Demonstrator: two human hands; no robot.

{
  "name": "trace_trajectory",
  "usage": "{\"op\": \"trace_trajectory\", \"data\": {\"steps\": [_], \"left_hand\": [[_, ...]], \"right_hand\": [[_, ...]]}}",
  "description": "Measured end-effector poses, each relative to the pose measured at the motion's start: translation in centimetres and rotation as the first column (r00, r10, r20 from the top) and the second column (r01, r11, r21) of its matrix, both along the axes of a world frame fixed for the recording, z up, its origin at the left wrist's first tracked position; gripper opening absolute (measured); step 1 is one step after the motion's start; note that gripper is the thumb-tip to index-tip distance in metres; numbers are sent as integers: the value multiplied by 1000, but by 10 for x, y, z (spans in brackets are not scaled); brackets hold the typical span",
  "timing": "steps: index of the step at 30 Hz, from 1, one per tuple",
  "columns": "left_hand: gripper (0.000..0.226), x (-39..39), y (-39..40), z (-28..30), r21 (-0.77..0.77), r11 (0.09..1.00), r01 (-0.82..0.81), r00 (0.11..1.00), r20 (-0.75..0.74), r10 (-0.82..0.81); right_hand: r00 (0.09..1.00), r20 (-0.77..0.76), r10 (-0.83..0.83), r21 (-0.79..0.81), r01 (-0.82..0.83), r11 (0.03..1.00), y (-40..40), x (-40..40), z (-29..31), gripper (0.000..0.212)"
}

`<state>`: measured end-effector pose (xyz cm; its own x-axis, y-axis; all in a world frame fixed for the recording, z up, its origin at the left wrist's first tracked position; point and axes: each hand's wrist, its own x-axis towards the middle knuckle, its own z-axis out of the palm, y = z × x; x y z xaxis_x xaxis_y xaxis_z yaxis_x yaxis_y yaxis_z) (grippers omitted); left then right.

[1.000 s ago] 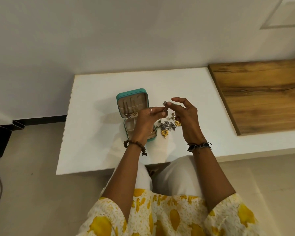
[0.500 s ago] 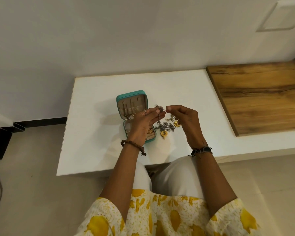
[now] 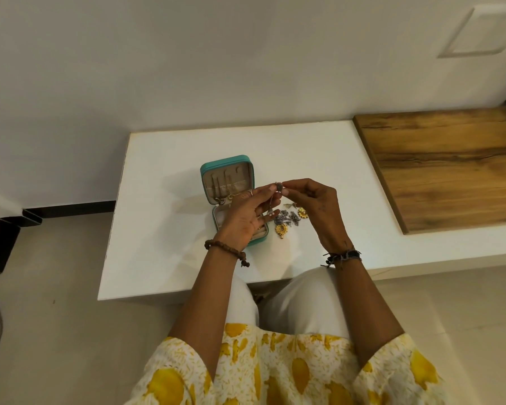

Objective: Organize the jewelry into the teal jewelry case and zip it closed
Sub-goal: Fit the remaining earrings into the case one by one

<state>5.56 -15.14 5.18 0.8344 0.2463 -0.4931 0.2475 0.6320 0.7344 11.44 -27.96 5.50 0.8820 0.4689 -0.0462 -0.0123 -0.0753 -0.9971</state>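
The teal jewelry case (image 3: 229, 168) lies open on the white table (image 3: 164, 229), its beige lid holding several hanging pieces. My left hand (image 3: 246, 217) covers part of the lower tray. My right hand (image 3: 316, 206) is raised beside it. Both hands pinch a small silver dangling earring (image 3: 278, 187) between their fingertips above the table; its drop (image 3: 270, 212) hangs down. A loose pile of silver jewelry (image 3: 288, 218) and gold earrings (image 3: 281, 230) lies on the table to the right of the case, below my hands.
A wooden board (image 3: 450, 168) lies on the table's right part. The white wall stands close behind the table. My knees in white trousers are under the table's front edge. A black frame (image 3: 9, 232) stands at the left on the floor.
My hands have come together again and both now pinch the silver earring at its top. The view has shifted slightly; the case and the pile have not moved.
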Motion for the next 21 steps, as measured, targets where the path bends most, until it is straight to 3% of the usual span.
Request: {"op": "trace_trajectory", "data": {"steps": [7, 10, 14, 18, 21], "left_hand": [[11, -4, 3, 3, 25, 1000, 3, 1000, -31, -2], [12, -5, 5, 0, 221, 973, -63, 996, -48, 75], [7, -8, 11, -8, 488, 856, -172, 977, -25, 211], [11, -8, 10, -4, 542, 816, -198, 975, 27, 219], [23, -6, 7, 0, 566, 817, -110, 994, 59, 94]], "right_hand": [[999, 43, 26, -8, -25, 1000, 4, 0, -3, 11], [999, 32, -6, 20, 6, 1000, 10, -2, -2, 11], [1000, -6, -16, 8, 16, 1000, 12, 0, -3, 15], [998, -48, 29, -15, -29, 999, 12, 0, -4, 17], [997, -69, 40, -33, -43, 999, 12, 1, -4, 17]]}}
